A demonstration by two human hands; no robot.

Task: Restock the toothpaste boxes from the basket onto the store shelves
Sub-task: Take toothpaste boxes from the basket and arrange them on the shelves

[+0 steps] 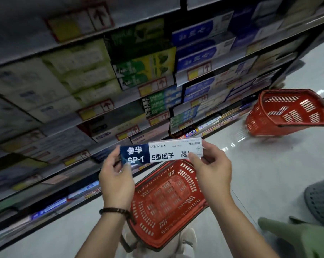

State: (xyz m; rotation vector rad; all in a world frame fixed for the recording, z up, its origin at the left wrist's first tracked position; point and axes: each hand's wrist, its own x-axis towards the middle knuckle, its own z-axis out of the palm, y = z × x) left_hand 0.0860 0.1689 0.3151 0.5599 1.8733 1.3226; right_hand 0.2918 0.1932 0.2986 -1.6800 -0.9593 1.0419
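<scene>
Both forearms are bare; a dark bracelet (115, 210) circles the left wrist.

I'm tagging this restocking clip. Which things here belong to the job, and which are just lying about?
Job:
- box, pinched by left hand and right hand
- near basket under the hands
- shelves

Lying about:
- far basket on the floor, probably spare
- grey perforated thing
- green thing, unclear what

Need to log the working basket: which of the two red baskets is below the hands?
The near red basket, straight under the toothpaste box; the far red basket sits off right by the shelves.
</scene>
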